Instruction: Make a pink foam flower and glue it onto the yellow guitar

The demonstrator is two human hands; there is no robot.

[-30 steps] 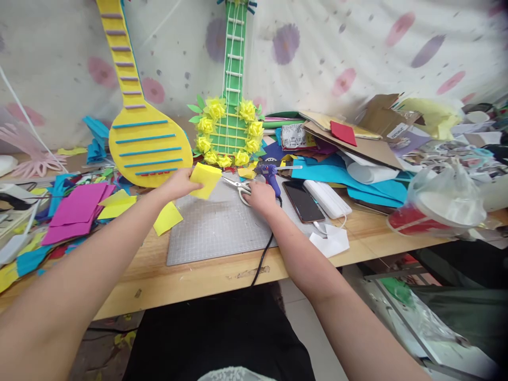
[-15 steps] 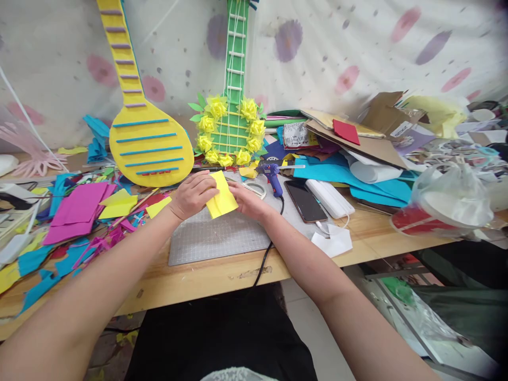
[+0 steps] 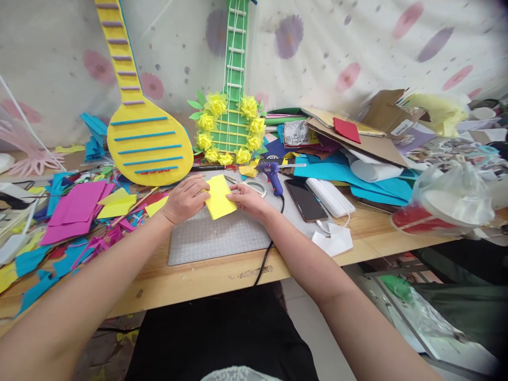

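Observation:
A folded piece of yellow paper (image 3: pixel 220 198) is held up over the grey cutting mat (image 3: pixel 214 241). My left hand (image 3: pixel 186 197) grips its left edge, fingers closed. On the opposite edge, my right hand (image 3: pixel 246 199) pinches the paper between thumb and fingers. Just behind my right hand lie white-handled scissors (image 3: pixel 257 188), partly covered. A purple glue gun (image 3: pixel 273 177) rests to the right, its black cord trailing over the table edge. Behind the hands stand a green paper guitar (image 3: pixel 234 124) ringed with yellow paper flowers and a yellow paper lute-like instrument (image 3: pixel 148 143).
Magenta sheets (image 3: pixel 73 211) and coloured scraps cover the left of the table. A phone (image 3: pixel 305 200), a white power bank (image 3: pixel 330 198) and blue paper (image 3: pixel 329 172) lie right of the mat. A bagged red-and-white tub (image 3: pixel 440 206) stands by the right edge.
The yellow paper has turned slightly and sits a little lower. My left hand has shifted left along its edge, and my right fingers now pinch the right side more visibly.

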